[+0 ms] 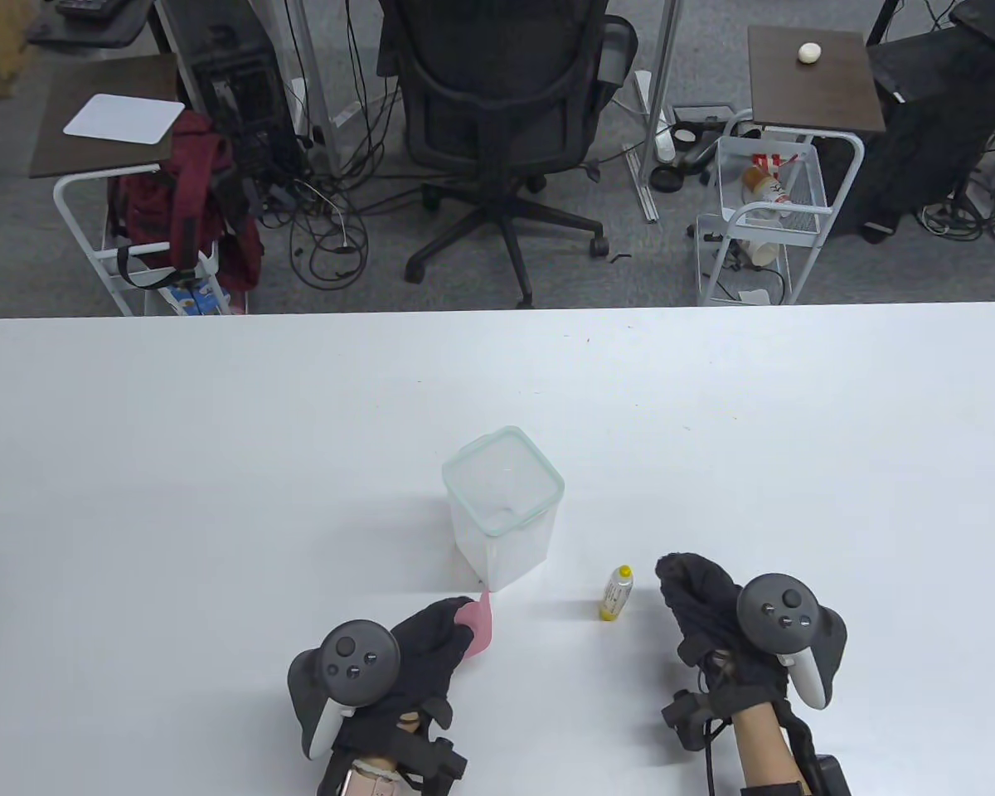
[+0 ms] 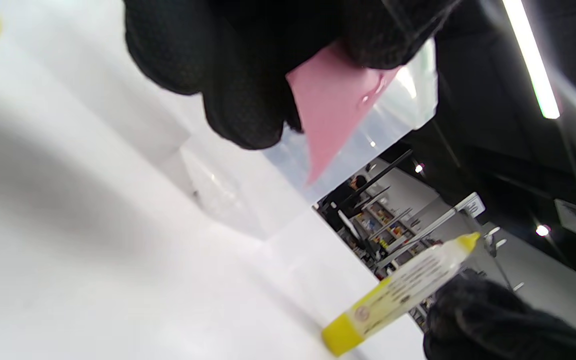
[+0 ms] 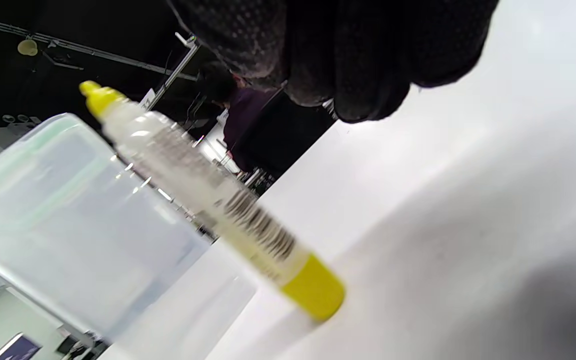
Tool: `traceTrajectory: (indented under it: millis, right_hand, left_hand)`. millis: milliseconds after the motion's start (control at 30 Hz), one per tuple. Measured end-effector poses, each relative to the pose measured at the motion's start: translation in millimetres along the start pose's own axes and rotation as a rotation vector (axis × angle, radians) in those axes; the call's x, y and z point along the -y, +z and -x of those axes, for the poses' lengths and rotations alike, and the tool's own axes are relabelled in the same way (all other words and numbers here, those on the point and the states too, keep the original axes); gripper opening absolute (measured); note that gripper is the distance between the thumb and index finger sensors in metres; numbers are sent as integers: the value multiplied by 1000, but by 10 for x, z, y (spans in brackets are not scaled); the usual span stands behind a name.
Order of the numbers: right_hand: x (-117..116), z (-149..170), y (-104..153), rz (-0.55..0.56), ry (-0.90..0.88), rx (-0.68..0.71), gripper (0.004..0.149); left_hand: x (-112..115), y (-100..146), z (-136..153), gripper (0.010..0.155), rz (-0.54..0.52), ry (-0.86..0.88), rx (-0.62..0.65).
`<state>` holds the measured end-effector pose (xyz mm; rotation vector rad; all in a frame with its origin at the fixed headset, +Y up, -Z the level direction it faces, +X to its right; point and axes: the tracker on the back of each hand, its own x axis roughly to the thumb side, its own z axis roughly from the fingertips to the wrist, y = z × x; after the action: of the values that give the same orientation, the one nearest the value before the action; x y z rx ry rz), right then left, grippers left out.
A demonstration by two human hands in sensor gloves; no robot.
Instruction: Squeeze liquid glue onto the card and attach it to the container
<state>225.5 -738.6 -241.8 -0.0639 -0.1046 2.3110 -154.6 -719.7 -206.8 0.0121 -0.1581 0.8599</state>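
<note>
Here the left hand point(image 1: 431, 643) pinches the pink card point(image 1: 479, 626) beside the lidless container point(image 1: 504, 506).

black gloved hands point(image 1: 435, 643), grey trackers point(image 1: 356, 655), perhaps wrist straps point(image 1: 431, 759)

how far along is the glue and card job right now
Glue looks already applied: the left wrist view shows a wet bead on the pink card, and the glue bottle stands on the table, apart from the right hand. In hand: the left hand pinches the card, its tip close to the clear container. Left: pressing the card onto the container wall.
</note>
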Motion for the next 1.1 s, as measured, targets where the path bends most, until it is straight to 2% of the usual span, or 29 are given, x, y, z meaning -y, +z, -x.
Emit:
traceTrajectory:
  millis: [133,233,367,467,600,733,933,1000,1100]
  right_hand:
    - [11,99,-27,66,-17,-4,36]
    - [3,147,-44,101,-73,15,36]
    - [9,197,-65,139,-107,20,36]
    - [28,240,-64,159,-138,19,36]
    - [76,301,-74,173,-168,5,36]
    - [118,359,-83,192,-198,-12,36]
    - [121,421,-108,191,-219,-36,36]
    - [110,423,-111,190,-220,-39,36]
    - [83,407,-111,187,-216,-39,36]
  left_hand:
    - [-235,6,-335,41,-122,-46,97]
    - [-429,-91,-678,40,-216,-205,158]
    - [-550,-465,-1092,40,-248,-456,200]
    - [-533,-796,-1261,40,-233,-631,203]
    - [-387,-1141,-1328,39,-144,-847,223]
    - [-268,-1290,-1313,39,-102,-968,266]
    - [-216,-1346,-1206,39,17,-968,289]
    - [-237,-1347,-1181,41,22,-956,294]
    - [-283,-1358,-1127,43,84,-897,279]
